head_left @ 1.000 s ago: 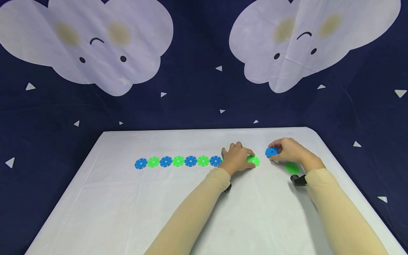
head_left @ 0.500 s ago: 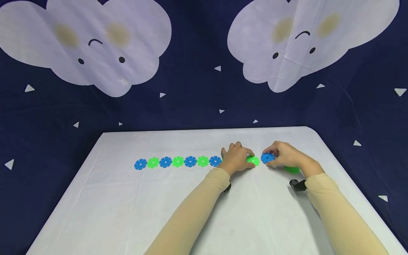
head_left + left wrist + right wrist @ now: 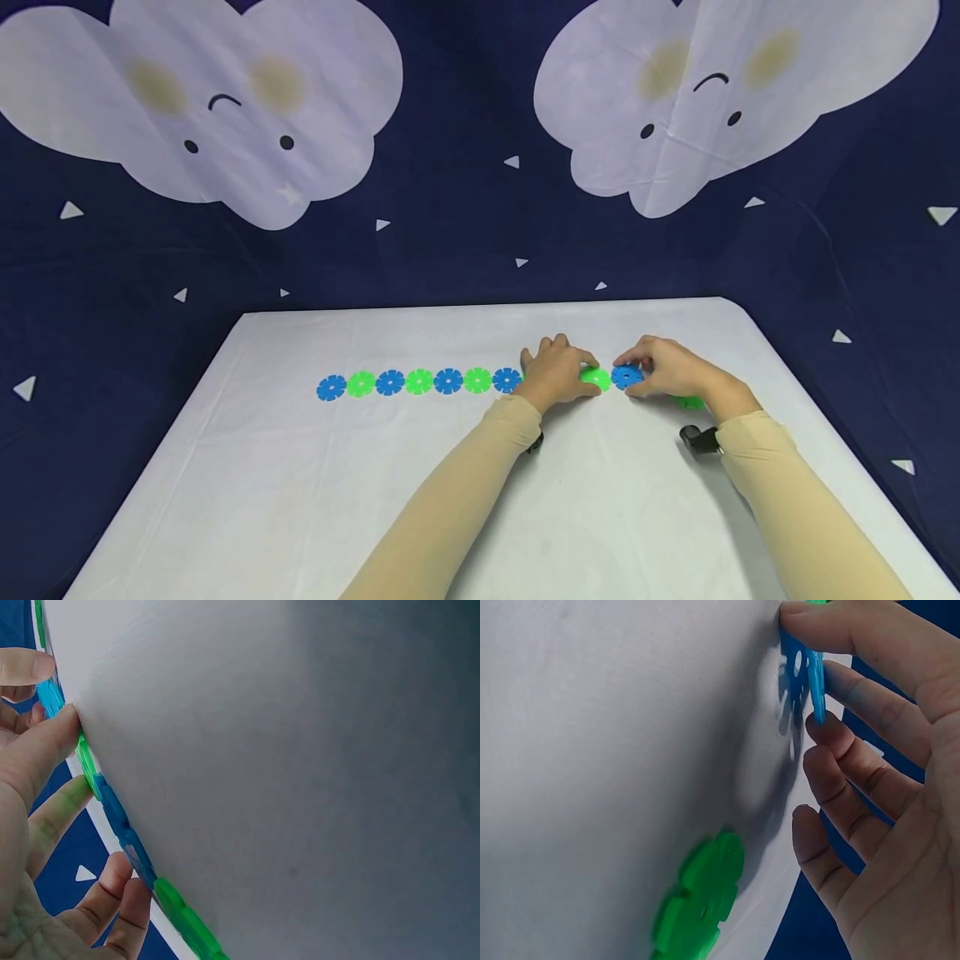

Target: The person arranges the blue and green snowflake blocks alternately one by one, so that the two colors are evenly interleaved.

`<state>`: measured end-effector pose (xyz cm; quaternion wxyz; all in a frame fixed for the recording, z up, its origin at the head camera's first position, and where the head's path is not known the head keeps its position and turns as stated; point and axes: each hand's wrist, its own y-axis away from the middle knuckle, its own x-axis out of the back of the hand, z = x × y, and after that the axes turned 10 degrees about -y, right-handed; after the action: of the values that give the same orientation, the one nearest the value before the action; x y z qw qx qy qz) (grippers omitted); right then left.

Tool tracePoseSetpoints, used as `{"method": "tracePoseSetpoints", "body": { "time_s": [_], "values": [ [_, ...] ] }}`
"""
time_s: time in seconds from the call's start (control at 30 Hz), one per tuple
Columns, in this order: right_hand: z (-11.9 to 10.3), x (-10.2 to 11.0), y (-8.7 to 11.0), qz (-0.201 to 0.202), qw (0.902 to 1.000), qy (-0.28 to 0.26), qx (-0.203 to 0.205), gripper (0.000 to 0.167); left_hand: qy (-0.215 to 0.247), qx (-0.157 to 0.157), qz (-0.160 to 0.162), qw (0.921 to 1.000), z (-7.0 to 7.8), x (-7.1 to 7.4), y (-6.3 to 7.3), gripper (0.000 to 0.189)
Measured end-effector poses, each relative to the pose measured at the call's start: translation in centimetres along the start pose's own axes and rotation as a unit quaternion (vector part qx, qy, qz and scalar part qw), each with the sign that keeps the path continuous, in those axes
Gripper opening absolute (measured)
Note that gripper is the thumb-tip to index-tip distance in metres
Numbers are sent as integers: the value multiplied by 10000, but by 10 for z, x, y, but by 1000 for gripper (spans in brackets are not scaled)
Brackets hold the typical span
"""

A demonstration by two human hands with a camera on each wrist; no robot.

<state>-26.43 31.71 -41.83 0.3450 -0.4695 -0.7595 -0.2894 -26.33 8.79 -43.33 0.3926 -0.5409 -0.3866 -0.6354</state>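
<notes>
A row of blue and green notched snowflake discs lies across the white table. My left hand rests over the right part of this row and hides some of it. Its thumb and forefinger pinch the green disc at the row's right end. Just right of that, my right hand holds a blue disc by its edges between thumb and fingers. In the right wrist view this blue disc is tilted, with its shadow beneath. Whether the two discs touch cannot be told.
A loose green disc lies under my right wrist, partly hidden; the right wrist view shows it flat on the table. The white table ends at a dark blue cloth with clouds. Each wrist carries a black camera mount.
My right hand has moved left and slightly toward me, bringing the blue disc close beside the green disc at the row's end. The left hand has stayed in place.
</notes>
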Motion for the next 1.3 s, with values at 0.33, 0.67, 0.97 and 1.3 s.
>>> {"method": "tracePoseSetpoints", "body": {
  "time_s": [0.33,0.67,0.97,1.3],
  "values": [
    [-3,0,2,-47,9998,15,-173,53,27,-19,-48,10000,0,1,0,46],
    [-2,0,0,-98,9995,-50,-306,53,61,-3,-10,10000,-1,0,-1,46],
    [-1,2,1,-128,9996,-59,-244,60,29,-36,18,10000,1,0,0,46],
    [12,18,19,35,9991,73,-413,59,-55,-48,-21,10000,2,3,2,46]
  ]
}}
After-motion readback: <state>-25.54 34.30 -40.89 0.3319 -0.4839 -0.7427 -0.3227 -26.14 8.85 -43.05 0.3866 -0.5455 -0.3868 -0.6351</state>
